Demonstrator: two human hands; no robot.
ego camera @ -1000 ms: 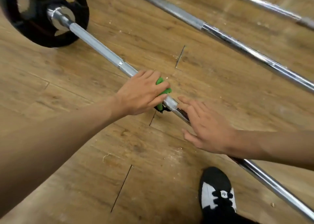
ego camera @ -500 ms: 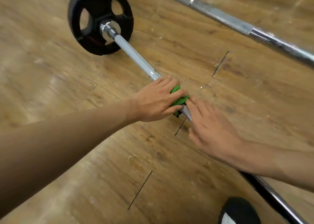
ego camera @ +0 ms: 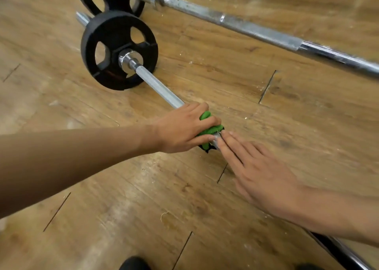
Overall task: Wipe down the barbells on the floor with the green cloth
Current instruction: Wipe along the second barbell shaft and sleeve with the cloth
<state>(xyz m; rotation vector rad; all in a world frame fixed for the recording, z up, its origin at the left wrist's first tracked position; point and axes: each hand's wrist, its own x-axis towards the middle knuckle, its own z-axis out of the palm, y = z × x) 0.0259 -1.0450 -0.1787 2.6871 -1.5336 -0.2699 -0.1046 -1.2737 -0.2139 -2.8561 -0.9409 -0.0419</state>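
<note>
Left hand [ego camera: 182,128]: fingers curled round a bunched green cloth [ego camera: 211,129], gripping it against the shaft of the near chrome steel barbell [ego camera: 155,85].
Right hand [ego camera: 260,175]: flat, fingers straight and together, fingertips [ego camera: 224,135] resting on the same shaft, just beside the cloth.
Near barbell: lies diagonally on the scuffed wooden plank floor [ego camera: 143,198]; a round black weight plate [ego camera: 106,44] sits on its far end.
Second barbell [ego camera: 246,27]: duller, speckled steel, lying well apart across the upper right.

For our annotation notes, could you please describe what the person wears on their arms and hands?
Nothing shows: the left hand and right hand are gloveless and ringless, and both forearms are bare, with no sleeve, watch or wristband in view.
</note>
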